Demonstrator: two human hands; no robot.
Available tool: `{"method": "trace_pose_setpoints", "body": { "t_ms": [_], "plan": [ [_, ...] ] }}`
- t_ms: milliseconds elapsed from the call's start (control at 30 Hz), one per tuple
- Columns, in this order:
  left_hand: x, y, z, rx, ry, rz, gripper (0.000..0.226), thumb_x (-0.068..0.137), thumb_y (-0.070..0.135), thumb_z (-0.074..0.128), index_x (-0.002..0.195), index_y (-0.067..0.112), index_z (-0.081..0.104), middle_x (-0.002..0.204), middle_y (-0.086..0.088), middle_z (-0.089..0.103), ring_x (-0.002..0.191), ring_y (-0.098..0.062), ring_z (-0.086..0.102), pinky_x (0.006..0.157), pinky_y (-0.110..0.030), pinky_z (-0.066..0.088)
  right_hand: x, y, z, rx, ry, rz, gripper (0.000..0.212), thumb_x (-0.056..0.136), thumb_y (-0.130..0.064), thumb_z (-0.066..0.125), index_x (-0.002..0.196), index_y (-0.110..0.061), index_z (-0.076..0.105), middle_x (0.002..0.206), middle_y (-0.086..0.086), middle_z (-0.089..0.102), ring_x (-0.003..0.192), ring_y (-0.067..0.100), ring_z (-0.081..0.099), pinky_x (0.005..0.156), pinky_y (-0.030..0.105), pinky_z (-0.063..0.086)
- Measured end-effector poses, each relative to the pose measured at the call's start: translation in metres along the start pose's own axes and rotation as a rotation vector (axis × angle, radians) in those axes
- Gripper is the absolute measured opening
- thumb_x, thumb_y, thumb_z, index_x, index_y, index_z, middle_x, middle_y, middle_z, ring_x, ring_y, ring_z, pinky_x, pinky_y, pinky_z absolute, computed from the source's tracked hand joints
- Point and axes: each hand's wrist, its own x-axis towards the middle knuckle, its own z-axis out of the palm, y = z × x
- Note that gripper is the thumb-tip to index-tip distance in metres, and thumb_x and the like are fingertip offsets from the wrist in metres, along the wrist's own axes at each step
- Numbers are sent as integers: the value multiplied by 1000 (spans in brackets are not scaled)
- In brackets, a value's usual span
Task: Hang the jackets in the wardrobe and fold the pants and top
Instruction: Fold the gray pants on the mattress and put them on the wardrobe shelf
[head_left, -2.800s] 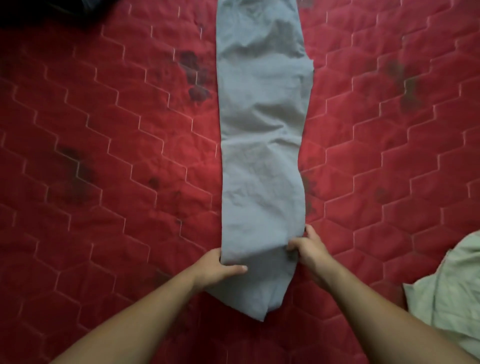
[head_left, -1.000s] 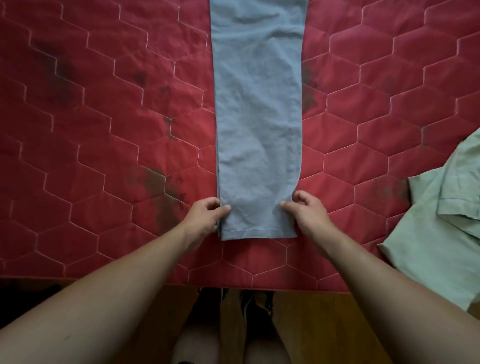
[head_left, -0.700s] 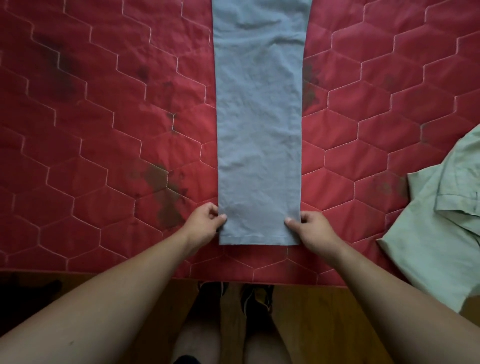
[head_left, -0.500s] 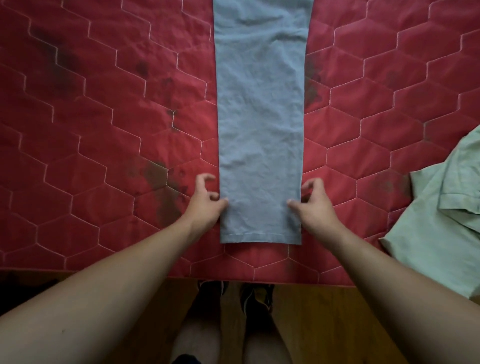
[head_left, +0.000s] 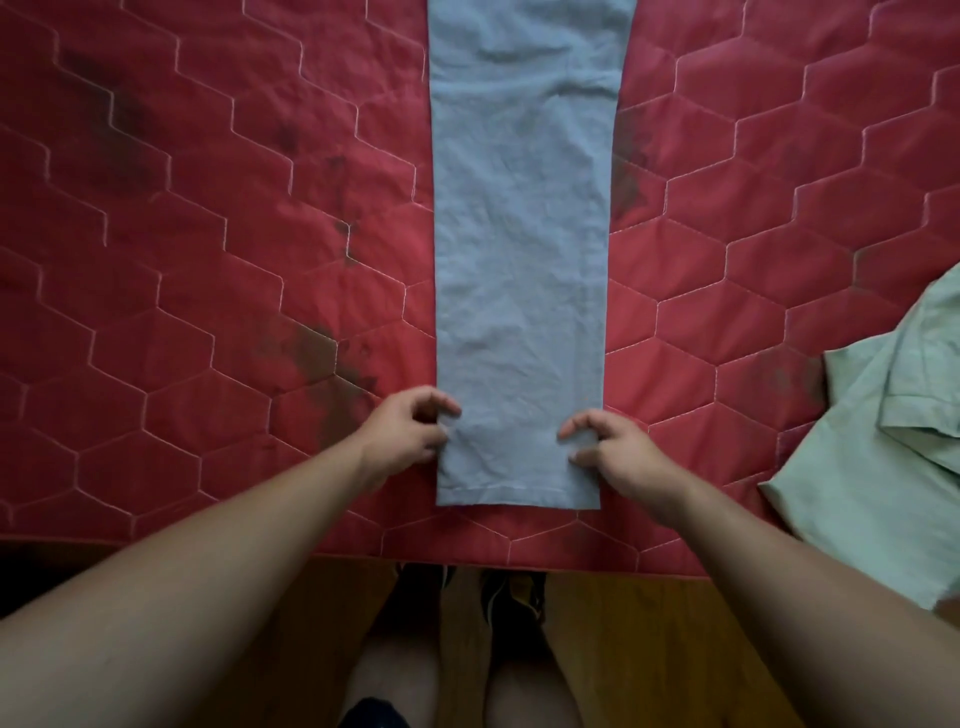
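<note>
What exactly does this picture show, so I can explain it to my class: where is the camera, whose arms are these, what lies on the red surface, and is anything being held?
No machine is at work here. A person wears a wide-angle camera on the head, so the single picture looks forward and down along their own bare arms. The left hand and right hand sit on either side of grey-blue pants, near the hem. The pants lie flat and lengthwise on a red quilted cover. A pale green top lies at the right edge. Below the cover is a wooden floor. The curled fingers of both hands touch the pants' side edges, but it is not clear whether they actually pinch the cloth.
</note>
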Motion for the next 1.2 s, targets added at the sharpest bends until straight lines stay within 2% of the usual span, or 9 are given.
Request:
{"method": "trace_pose_setpoints", "body": {
  "t_ms": [133,233,367,567,733,833,933,1033,1200],
  "plan": [
    [-16,-21,-1,328,33,114,33,88,-7,60,106,20,67,105,-4,62,88,-19,60,74,-24,52,-10,8,2,-286,-24,-46,32,86,-3,66,101,-31,64,99,7,64,86,23,61,74,40,54],
    [-4,-8,-1,753,331,410,39,90,16,65,128,23,60,136,-7,42,127,-25,45,109,-40,42,-2,-21,1,-782,317,-367,41,89,-26,63,129,-28,53,121,9,51,112,31,53,93,47,52],
    [48,43,4,1046,502,687,63,96,32,58,154,23,34,165,-16,14,154,-32,11,120,-49,23,44,-83,-1,-990,636,-694,58,93,-38,56,146,-19,45,160,23,28,148,43,26,116,61,31],
    [110,52,1,1362,422,653,74,97,63,17,161,29,0,168,-15,-9,155,-27,-8,125,-49,1,102,-91,1,-1246,454,-543,77,101,-68,18,162,-29,-5,170,7,-18,155,28,-21,122,63,-4],
    [103,59,-4,1388,342,618,79,92,67,8,160,29,-8,166,-15,-19,154,-28,-17,125,-50,0,94,-99,-1,-1252,388,-506,81,99,-70,19,162,-28,-10,168,8,-23,153,27,-26,122,63,-5],
    [84,66,-3,1284,297,604,77,96,60,33,161,27,6,167,-17,-13,155,-30,-11,125,-48,7,74,-103,-2,-1112,408,-514,82,97,-59,47,163,-23,12,169,16,-8,157,33,-8,124,58,10],
    [55,49,8,797,384,533,66,91,32,66,151,27,40,159,-13,19,148,-29,21,120,-40,23,49,-85,11,-666,571,-474,63,87,-25,72,146,-19,51,156,22,26,142,41,31,117,47,31],
    [31,23,17,343,329,397,52,91,14,68,139,26,53,132,-1,45,123,-13,46,114,-24,32,25,-52,21,-336,486,-349,49,87,-7,68,133,-20,61,125,9,45,115,24,49,102,22,34],
    [-1,-14,29,100,-12,165,38,90,-5,58,110,26,64,118,5,68,108,-11,66,96,-25,53,-6,3,23,-202,251,-256,38,85,6,63,95,-31,66,94,-24,68,92,-5,60,82,6,38]
  ]
}}
